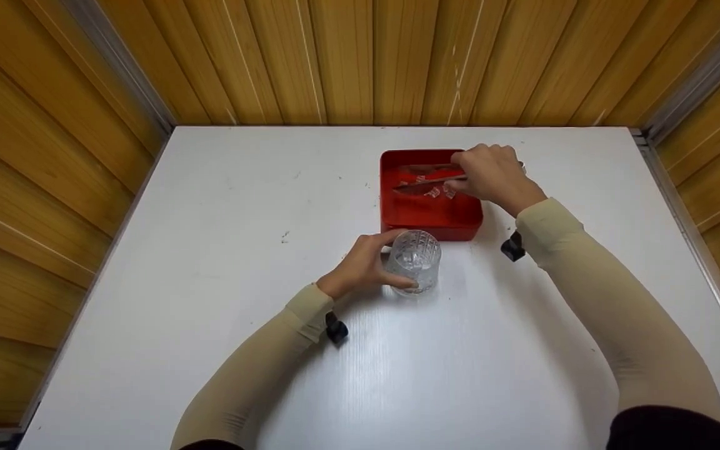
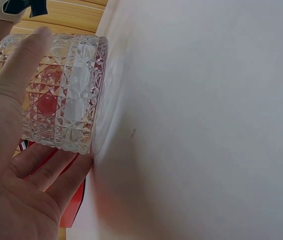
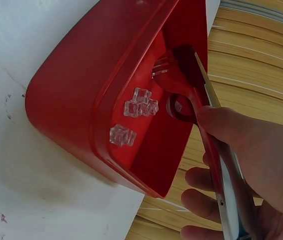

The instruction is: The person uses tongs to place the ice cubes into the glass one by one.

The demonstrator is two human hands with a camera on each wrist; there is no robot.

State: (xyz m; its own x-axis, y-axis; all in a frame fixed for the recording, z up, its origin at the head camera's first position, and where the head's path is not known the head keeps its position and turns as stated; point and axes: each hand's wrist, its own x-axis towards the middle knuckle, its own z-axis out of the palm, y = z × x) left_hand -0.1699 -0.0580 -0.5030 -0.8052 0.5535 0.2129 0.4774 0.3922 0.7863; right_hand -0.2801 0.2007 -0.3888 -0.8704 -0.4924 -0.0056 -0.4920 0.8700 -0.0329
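Note:
A clear, cut-pattern drinking glass (image 1: pixel 419 262) stands on the table in front of the red box. My left hand (image 1: pixel 360 265) holds it from the left, thumb on the near side and fingers on the far side. In the right wrist view, my right hand (image 3: pixel 251 160) grips metal tongs (image 3: pixel 212 150), one end shaped like a fork and the other like a spoon. The tong tips reach into the red box (image 3: pixel 76 75). Several clear ice-like cubes (image 3: pixel 140 103) lie on its floor, apart from the tips.
The white table (image 1: pixel 241 206) carries scattered small dark specks. Wood-look panels (image 1: pixel 347 62) rise behind it and at both sides. A small black device (image 1: pixel 512 247) hangs at the right wrist, another (image 1: pixel 336 328) at the left.

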